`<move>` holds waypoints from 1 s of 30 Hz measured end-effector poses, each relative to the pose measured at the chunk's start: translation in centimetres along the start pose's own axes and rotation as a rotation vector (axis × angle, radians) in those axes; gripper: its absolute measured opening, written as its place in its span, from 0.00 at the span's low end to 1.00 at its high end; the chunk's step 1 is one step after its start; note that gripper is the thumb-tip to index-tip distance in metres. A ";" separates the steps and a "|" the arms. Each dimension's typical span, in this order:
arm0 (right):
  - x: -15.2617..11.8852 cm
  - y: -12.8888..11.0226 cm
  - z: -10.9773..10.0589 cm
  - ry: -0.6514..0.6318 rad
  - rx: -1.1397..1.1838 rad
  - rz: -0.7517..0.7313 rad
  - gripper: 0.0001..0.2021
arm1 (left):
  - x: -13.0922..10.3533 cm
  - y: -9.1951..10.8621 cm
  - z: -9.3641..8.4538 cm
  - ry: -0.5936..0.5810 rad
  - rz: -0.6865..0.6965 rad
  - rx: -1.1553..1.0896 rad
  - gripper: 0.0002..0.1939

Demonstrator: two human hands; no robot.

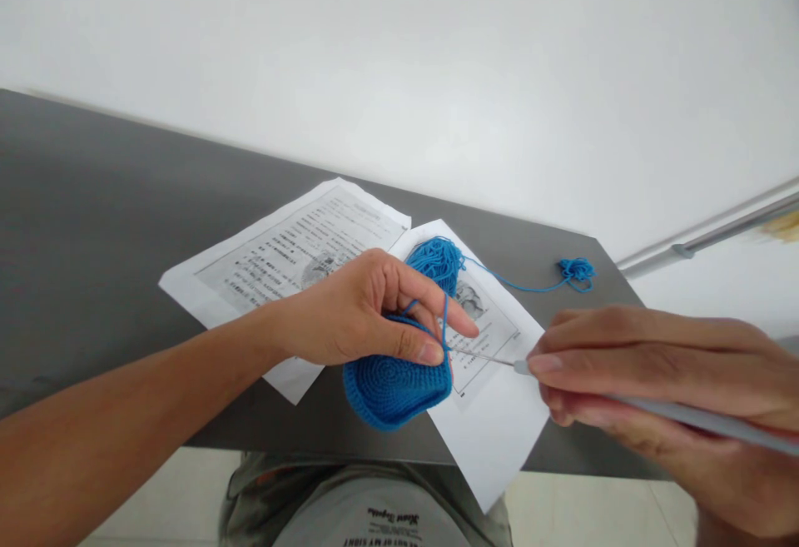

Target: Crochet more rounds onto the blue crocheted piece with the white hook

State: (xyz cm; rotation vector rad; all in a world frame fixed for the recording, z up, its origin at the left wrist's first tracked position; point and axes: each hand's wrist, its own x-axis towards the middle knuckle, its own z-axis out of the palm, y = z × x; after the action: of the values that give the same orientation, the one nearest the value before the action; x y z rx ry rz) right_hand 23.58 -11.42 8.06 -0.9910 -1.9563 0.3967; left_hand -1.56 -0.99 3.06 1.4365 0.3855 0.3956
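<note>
My left hand (374, 305) pinches the upper edge of a blue crocheted piece (396, 389), round and cupped, between thumb and fingers. A strand of blue yarn runs over the left index finger, which points out to the right. My right hand (649, 380) is closed around the grey handle of a crochet hook (521, 367). The hook's thin metal shaft reaches left to the edge of the piece, beside the left thumb tip; its very end is hidden at the stitches. Behind the left hand lies a bundle of blue yarn (435, 262).
Two printed sheets, a left sheet (275, 256) and a right sheet (480, 439), lie on the dark grey table (125, 197). A small yarn tangle (575, 274) rests near the right end, joined by a strand to the bundle. A white wall (374, 56) stands behind.
</note>
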 end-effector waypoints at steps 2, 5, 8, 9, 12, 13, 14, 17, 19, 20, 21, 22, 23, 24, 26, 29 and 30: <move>-0.3 0.7 0.8 -0.094 0.207 0.052 0.14 | 0.0 0.0 0.1 0.034 0.022 -0.002 0.14; -0.7 1.7 2.4 0.002 0.467 0.209 0.12 | 0.0 0.0 0.3 0.092 0.039 -0.018 0.14; -0.5 1.9 3.8 0.120 0.633 0.291 0.08 | -0.1 0.1 0.4 0.150 0.070 0.007 0.15; -0.3 1.8 4.2 0.149 0.661 0.319 0.07 | -0.1 0.1 0.5 0.168 0.084 0.024 0.15; 0.0 1.3 4.7 0.190 0.701 0.376 0.06 | -0.1 0.1 0.6 0.200 0.113 0.072 0.17; 0.0 1.3 4.8 0.195 0.708 0.387 0.06 | -0.1 0.1 0.6 0.199 0.116 0.081 0.18; 0.0 1.2 4.9 0.195 0.713 0.395 0.06 | -0.1 0.1 0.6 0.199 0.119 0.084 0.19; -0.1 1.2 5.1 0.187 0.721 0.403 0.07 | 0.0 0.1 0.7 0.194 0.123 0.092 0.21; -0.2 1.2 5.2 0.170 0.720 0.402 0.07 | 0.0 0.1 0.8 0.186 0.129 0.110 0.22; -0.2 1.1 5.2 0.165 0.715 0.402 0.07 | 0.0 0.1 0.8 0.180 0.134 0.120 0.21; -0.2 1.0 5.3 0.162 0.707 0.398 0.07 | 0.0 0.1 0.8 0.176 0.143 0.132 0.21; -0.2 1.0 5.3 0.159 0.694 0.392 0.06 | -0.1 0.1 0.8 0.179 0.155 0.145 0.21; -0.2 0.9 5.3 0.158 0.678 0.386 0.07 | -0.1 0.0 0.8 0.185 0.168 0.157 0.21; -0.3 0.8 5.3 0.157 0.663 0.381 0.07 | -0.1 0.0 0.8 0.190 0.182 0.166 0.21; -0.4 0.6 5.2 0.157 0.627 0.371 0.07 | -0.1 -0.1 0.8 0.183 0.200 0.171 0.22; -0.4 0.4 5.3 0.160 0.577 0.362 0.08 | -0.1 -0.3 0.8 0.140 0.200 0.134 0.24; -0.4 0.3 5.3 0.159 0.565 0.360 0.08 | -0.1 -0.4 0.8 0.129 0.203 0.121 0.24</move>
State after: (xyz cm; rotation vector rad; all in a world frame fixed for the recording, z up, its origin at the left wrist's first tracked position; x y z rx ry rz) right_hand 19.49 -11.04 4.72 -0.9556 -1.3982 0.9791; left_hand -1.27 -1.81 2.77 1.5781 0.3737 0.6402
